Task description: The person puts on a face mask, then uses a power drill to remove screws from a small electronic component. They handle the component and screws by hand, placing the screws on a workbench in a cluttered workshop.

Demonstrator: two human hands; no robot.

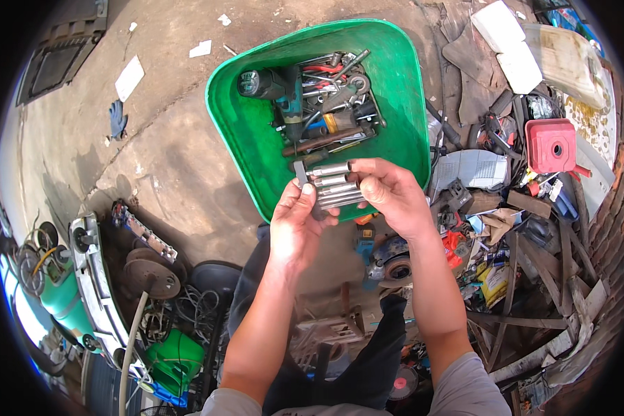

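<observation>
My left hand (295, 220) grips a dark holder with several long, shiny metal sockets (336, 187) lined up side by side on it. The thumb lies over the holder's near side. At the sockets' free ends, my right hand (399, 201) pinches them between thumb and fingers; the exact contact is partly hidden. Both hands are above the near edge of a green tub (409, 132). Inside the tub lie a teal and black cordless power tool (291, 104), a rusty bar (322, 142) and a heap of spanners and other hand tools (336, 90).
Scrap and a red plastic container (551, 145) crowd the right. On the left are a rusty disc (152, 274), a green plastic thing (175, 359) and a silver-grey panel (93, 277). A blue glove (118, 119) lies on the concrete floor. A grinder-like motor (393, 260) sits below my right hand.
</observation>
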